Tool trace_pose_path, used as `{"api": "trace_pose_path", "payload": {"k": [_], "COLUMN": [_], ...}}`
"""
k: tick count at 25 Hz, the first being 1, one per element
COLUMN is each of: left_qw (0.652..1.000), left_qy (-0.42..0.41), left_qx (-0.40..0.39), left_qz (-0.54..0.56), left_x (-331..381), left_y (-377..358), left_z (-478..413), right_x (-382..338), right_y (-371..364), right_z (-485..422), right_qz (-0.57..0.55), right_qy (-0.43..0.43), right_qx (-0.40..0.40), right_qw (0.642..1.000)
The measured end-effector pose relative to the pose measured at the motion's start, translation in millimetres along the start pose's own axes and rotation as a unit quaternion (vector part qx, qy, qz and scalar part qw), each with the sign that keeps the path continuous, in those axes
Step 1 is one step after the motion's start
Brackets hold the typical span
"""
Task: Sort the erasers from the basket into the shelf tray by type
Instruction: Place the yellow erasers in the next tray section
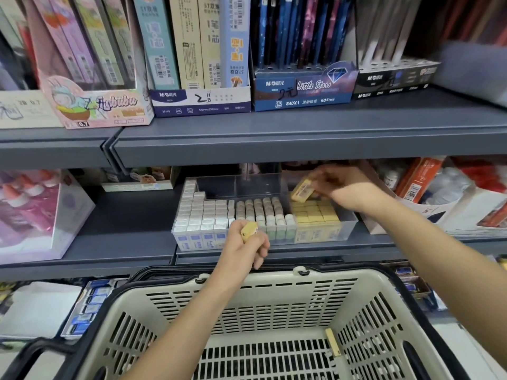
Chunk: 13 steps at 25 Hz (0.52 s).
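Note:
A clear shelf tray (348, 224) holds three groups of erasers: white ones (203, 213) on the left, grey and green ones (260, 212) in the middle, yellow ones (315, 213) on the right. My right hand (343, 187) pinches a yellow eraser (301, 191) above the tray's right compartment. In front of the tray, over the basket's far rim, my left hand (245, 246) grips another yellow eraser (249, 230). The beige basket (131, 305) below holds one yellow eraser (332, 342) leaning at its right inner wall.
A grey shelf edge (274, 144) hangs just above the tray. Boxes of pencil leads and pens stand on the upper shelf. Glue bottles (33, 204) sit left of the tray, and red packs (419, 179) right of it. Blue-labelled boxes (90, 305) lie on the lower shelf, left.

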<state>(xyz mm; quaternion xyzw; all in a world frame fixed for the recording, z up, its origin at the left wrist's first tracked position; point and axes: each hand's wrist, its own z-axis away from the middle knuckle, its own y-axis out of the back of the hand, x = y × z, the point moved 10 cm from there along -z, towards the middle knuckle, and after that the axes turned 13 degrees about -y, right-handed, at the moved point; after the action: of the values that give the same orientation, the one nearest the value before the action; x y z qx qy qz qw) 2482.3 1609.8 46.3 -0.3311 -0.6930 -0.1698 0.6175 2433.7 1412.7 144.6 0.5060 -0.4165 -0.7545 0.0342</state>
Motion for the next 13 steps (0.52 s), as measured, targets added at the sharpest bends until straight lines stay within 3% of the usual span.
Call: {"api": "trace_pose_path", "payload": {"k": [3, 9, 13], "left_qw": [1.000, 0.997, 0.998], "left_qy": [0.002, -0.066, -0.057], "left_qx": [-0.018, -0.005, 0.000], "left_qz": [0.012, -0.048, -0.037], "left_x": [0, 14, 12], "left_y": [-4, -6, -5], "left_z": [0, 3, 1], "right_x": [-5, 7, 17], "right_y": [15, -35, -56], "right_z": [-27, -74, -79], "right_qz": [0.142, 0.169, 0.255], "right_qy": [0.048, 0.028, 0.023], "right_qx": [0.123, 0.016, -0.011], "right_qw": [0.981, 0.985, 0.967]}}
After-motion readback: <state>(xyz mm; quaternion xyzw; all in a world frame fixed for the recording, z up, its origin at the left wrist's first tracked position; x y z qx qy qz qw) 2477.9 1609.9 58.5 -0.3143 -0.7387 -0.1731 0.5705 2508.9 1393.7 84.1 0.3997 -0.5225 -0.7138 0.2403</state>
